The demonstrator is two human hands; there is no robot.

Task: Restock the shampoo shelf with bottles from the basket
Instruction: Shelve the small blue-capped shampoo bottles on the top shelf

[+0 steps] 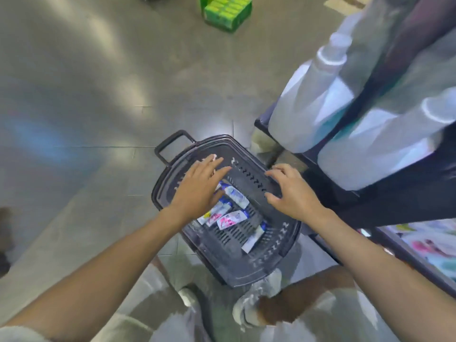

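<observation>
A dark plastic basket stands on the floor just in front of my feet. Several white and blue shampoo bottles lie flat in its bottom, some with pink labels. My left hand hovers over the basket's left side, fingers spread, holding nothing. Over the basket's right rim, my right hand is also empty with its fingers apart. The dark shelf unit stands to the right, with large white bottles on it.
A green carton sits on the grey tiled floor far ahead. A lower shelf with colourful packs shows at the right edge. The basket's handle sticks out to the far left. My shoes are directly below the basket.
</observation>
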